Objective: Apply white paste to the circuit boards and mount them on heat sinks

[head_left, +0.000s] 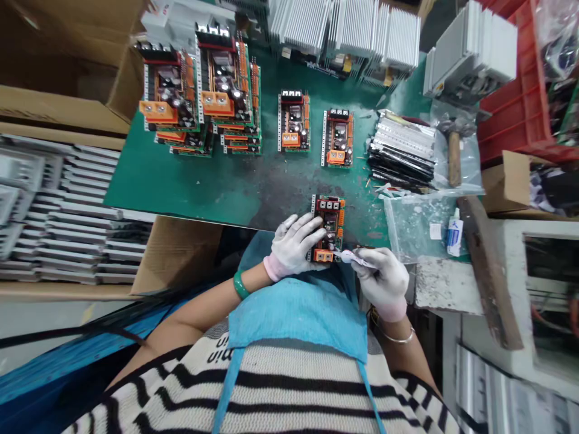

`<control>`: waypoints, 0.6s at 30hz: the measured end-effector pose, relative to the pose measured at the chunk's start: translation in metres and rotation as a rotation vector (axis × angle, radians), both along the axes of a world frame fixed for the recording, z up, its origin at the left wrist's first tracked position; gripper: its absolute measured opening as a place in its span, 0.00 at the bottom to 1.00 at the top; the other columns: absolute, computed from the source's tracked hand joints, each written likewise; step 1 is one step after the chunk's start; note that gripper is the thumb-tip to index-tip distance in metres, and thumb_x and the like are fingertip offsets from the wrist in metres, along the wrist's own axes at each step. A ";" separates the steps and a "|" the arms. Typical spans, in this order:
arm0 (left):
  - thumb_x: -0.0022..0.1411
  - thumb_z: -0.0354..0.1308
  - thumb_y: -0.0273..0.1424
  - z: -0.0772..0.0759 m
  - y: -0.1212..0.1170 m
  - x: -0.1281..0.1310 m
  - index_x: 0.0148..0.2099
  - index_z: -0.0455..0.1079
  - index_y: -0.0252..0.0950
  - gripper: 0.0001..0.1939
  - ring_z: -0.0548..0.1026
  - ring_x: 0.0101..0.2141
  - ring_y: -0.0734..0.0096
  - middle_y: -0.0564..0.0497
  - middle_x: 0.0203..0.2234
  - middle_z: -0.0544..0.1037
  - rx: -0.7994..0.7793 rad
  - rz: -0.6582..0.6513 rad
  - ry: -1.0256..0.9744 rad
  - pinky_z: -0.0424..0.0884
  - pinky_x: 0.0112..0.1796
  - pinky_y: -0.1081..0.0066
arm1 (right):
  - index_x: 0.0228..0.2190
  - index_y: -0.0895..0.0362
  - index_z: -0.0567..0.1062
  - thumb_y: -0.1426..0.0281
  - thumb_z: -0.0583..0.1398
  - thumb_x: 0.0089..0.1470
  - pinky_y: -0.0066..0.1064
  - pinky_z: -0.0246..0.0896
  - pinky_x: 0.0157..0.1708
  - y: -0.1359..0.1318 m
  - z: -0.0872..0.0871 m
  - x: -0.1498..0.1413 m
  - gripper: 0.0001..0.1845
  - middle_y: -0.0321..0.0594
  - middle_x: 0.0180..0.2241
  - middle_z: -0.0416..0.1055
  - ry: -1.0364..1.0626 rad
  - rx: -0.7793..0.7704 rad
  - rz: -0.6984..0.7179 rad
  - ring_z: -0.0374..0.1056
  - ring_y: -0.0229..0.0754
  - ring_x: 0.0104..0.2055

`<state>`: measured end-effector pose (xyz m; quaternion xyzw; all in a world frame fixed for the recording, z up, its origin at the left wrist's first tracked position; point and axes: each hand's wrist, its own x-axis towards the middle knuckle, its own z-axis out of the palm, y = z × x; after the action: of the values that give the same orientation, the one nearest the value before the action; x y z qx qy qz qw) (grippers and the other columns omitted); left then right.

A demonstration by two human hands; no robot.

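A circuit board (332, 226) with orange connectors and a white strip along its left side lies at the near edge of the green table. My left hand (296, 247), in a white glove, grips this board from the left, its fingers over the strip and its thumb near the lower edge. In my gloved right hand (382, 277) is a small white tube (362, 260), pinched between thumb and fingers. The tube's rounded white end points left, close to the board's lower right corner beside the orange terminal block (322, 255). My palm hides part of the tube.
Two similar boards (294, 120) lie farther back, with stacked boards (226, 90) to their left. Finned heatsinks (353, 30) line the back. At right are metal strips (400, 147), a hammer (454, 157), a glue bottle (455, 234) and a red crate (515, 114).
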<state>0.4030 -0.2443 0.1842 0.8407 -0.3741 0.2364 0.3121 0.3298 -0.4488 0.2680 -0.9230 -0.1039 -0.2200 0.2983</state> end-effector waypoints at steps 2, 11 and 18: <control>0.55 0.58 0.60 0.000 0.000 0.000 0.57 0.68 0.37 0.38 0.72 0.56 0.53 0.42 0.53 0.76 -0.001 -0.002 0.011 0.56 0.61 0.57 | 0.38 0.51 0.71 0.71 0.62 0.59 0.26 0.69 0.28 0.001 -0.001 -0.004 0.05 0.35 0.31 0.78 -0.026 -0.002 -0.004 0.75 0.36 0.29; 0.55 0.57 0.60 0.001 0.000 -0.001 0.56 0.68 0.36 0.38 0.71 0.57 0.53 0.41 0.53 0.76 0.015 -0.007 0.040 0.56 0.61 0.56 | 0.41 0.52 0.71 0.73 0.60 0.59 0.29 0.70 0.29 0.004 -0.012 -0.025 0.08 0.38 0.30 0.77 -0.090 0.038 0.135 0.75 0.39 0.29; 0.57 0.55 0.61 0.000 0.001 -0.002 0.58 0.67 0.38 0.38 0.69 0.58 0.54 0.42 0.55 0.74 0.056 -0.014 0.072 0.55 0.62 0.57 | 0.42 0.53 0.74 0.76 0.60 0.58 0.28 0.66 0.30 0.012 -0.005 -0.023 0.11 0.38 0.32 0.78 -0.164 -0.167 0.330 0.72 0.37 0.30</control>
<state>0.4009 -0.2431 0.1843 0.8543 -0.3751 0.1932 0.3035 0.3063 -0.4365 0.2634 -0.8938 -0.2956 -0.2334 0.2434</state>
